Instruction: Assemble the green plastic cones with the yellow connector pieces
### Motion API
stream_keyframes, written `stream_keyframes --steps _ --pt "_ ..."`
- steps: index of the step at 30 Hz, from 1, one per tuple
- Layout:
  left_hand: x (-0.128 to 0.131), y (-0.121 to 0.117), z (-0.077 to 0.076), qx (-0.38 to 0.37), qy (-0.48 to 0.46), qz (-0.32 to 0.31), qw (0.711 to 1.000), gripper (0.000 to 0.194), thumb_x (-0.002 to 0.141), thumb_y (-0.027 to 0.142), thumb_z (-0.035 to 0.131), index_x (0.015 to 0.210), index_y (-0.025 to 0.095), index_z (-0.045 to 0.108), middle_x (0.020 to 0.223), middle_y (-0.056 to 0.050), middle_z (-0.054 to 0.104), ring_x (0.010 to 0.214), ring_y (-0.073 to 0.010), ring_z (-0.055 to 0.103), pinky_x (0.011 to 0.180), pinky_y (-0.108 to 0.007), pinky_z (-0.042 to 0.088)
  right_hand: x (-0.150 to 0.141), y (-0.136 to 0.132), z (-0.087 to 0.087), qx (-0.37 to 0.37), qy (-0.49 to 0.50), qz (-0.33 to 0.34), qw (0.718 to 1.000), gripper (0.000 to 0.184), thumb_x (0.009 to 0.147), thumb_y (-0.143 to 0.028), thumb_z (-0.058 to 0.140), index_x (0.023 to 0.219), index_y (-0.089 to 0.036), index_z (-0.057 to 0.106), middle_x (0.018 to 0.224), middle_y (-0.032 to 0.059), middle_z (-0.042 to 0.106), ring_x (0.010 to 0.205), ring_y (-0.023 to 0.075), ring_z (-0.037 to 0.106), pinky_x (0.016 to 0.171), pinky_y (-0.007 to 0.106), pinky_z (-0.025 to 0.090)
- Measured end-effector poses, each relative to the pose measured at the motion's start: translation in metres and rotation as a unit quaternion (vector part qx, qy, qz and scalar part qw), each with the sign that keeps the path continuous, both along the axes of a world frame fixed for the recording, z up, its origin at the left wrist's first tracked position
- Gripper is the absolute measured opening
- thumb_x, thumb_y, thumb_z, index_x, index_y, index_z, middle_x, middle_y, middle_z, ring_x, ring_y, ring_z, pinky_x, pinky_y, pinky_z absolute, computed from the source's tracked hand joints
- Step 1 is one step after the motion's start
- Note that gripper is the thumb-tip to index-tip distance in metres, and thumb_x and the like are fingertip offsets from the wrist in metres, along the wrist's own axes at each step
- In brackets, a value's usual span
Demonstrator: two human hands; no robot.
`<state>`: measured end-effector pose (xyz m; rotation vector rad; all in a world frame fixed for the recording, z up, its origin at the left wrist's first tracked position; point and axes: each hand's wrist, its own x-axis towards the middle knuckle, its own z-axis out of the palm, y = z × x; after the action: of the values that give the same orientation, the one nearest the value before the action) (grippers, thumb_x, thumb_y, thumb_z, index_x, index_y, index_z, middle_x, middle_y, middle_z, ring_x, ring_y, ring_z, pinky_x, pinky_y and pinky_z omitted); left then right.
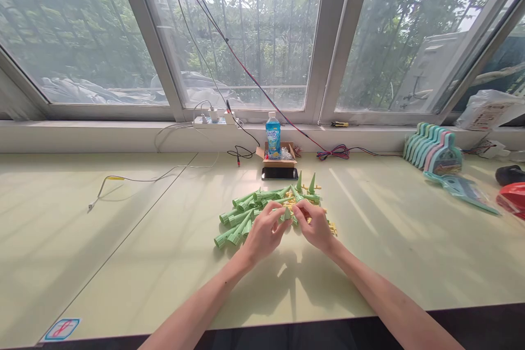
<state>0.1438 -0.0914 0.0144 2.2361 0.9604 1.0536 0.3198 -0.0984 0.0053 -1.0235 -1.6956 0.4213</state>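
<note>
My left hand (266,232) is closed, thumb and fingers pinching a small green plastic cone-shaped piece (287,214). Close beside it, my right hand (315,225) has its fingertips pressed together at the piece; whatever lies between them is hidden. To the left and behind my hands lies a pile of green plastic cones (241,213) with ribbed wide ends. Two green cones (312,184) stand tip up at the back right of the pile. Small yellow plastic parts (332,227) lie beyond and beside my right hand, partly covered by it.
Behind the pile lies a black phone (279,174), in front of a small cardboard box (279,163) with a blue bottle (273,135). Cables (338,151) run along the windowsill and table. At right stand several pastel plastic pieces (435,147) beside a bagged blue item (461,191).
</note>
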Motion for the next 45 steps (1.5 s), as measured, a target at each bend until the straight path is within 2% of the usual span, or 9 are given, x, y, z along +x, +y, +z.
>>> stream_keyframes --steps 4,8,11,16,20,27,35,40,45 --pt "0.003 -0.001 0.004 -0.038 -0.042 0.010 0.998 0.022 0.096 0.035 0.053 0.110 0.021 0.062 0.106 -0.006 0.056 0.058 -0.0077 0.051 0.055 -0.023 0.046 -0.001 0.000 0.000 0.011 0.026 -0.021 0.999 0.029 0.100 -0.037 0.048 0.079 -0.019 0.057 0.065 0.0000 0.058 0.052 0.0118 0.050 0.049 0.024 0.040" --pt "0.006 -0.003 0.008 -0.129 -0.110 0.028 0.985 0.029 0.093 0.043 0.058 0.110 0.019 0.056 0.102 -0.005 0.058 0.056 -0.0078 0.054 0.048 -0.021 0.045 -0.001 -0.001 0.003 0.038 0.047 -0.045 0.997 0.029 0.101 -0.037 0.047 0.081 -0.020 0.056 0.064 -0.0013 0.053 0.052 0.0109 0.045 0.049 0.023 0.041" --pt "0.008 -0.002 0.010 -0.213 -0.168 0.011 0.963 0.035 0.091 0.051 0.057 0.105 0.019 0.053 0.094 -0.003 0.060 0.046 -0.0056 0.051 0.042 -0.020 0.042 -0.001 -0.002 0.004 0.047 0.056 -0.047 0.996 0.027 0.102 -0.036 0.046 0.082 -0.020 0.054 0.063 -0.0023 0.051 0.052 0.0102 0.043 0.048 0.022 0.040" --pt "0.007 0.002 0.014 -0.367 -0.235 -0.052 0.899 0.047 0.089 0.062 0.054 0.102 0.017 0.049 0.072 0.000 0.061 0.038 -0.0073 0.048 0.035 -0.019 0.036 0.000 -0.001 0.000 0.058 0.046 -0.020 0.997 0.025 0.102 -0.033 0.045 0.083 -0.020 0.054 0.062 -0.0039 0.047 0.051 0.0091 0.042 0.049 0.021 0.040" --pt "0.006 0.002 0.017 -0.407 -0.233 -0.104 0.877 0.049 0.088 0.061 0.058 0.101 0.015 0.052 0.068 -0.002 0.062 0.040 -0.0076 0.049 0.037 -0.019 0.037 -0.001 0.000 -0.002 0.059 0.027 0.009 0.998 0.023 0.101 -0.031 0.047 0.083 -0.020 0.056 0.065 -0.0024 0.052 0.054 0.0097 0.047 0.051 0.021 0.043" --pt "0.003 0.001 0.014 -0.348 -0.214 -0.075 0.910 0.044 0.089 0.056 0.060 0.104 0.016 0.051 0.063 0.005 0.054 0.038 -0.0062 0.045 0.039 -0.019 0.036 -0.001 0.001 -0.002 0.049 0.013 0.015 0.999 0.021 0.101 -0.032 0.048 0.086 -0.020 0.057 0.067 -0.0011 0.055 0.055 0.0107 0.048 0.053 0.023 0.044" --pt "0.002 -0.001 0.010 -0.201 -0.137 -0.007 0.970 0.042 0.089 0.051 0.061 0.115 0.018 0.054 0.077 0.002 0.053 0.052 -0.0087 0.052 0.046 -0.020 0.042 0.003 0.003 -0.005 0.015 0.006 0.033 0.999 0.019 0.101 -0.032 0.046 0.090 -0.020 0.057 0.075 0.0015 0.060 0.061 0.0129 0.053 0.057 0.024 0.047" --pt "0.001 0.001 0.003 -0.099 -0.064 0.007 0.993 0.039 0.093 0.043 0.057 0.121 0.016 0.054 0.069 0.002 0.056 0.054 -0.0107 0.050 0.052 -0.022 0.045 0.003 0.004 -0.005 -0.005 -0.004 0.020 1.000 0.020 0.100 -0.031 0.047 0.085 -0.020 0.056 0.072 0.0010 0.058 0.058 0.0128 0.050 0.054 0.025 0.042" --pt "0.000 0.004 -0.007 -0.027 -0.029 0.015 0.999 0.034 0.095 0.039 0.056 0.123 0.020 0.055 0.102 -0.007 0.066 0.062 -0.0110 0.056 0.055 -0.024 0.047 0.003 0.002 -0.003 -0.023 -0.004 0.018 1.000 0.024 0.099 -0.031 0.046 0.080 -0.020 0.055 0.068 0.0000 0.056 0.055 0.0121 0.046 0.051 0.025 0.037"
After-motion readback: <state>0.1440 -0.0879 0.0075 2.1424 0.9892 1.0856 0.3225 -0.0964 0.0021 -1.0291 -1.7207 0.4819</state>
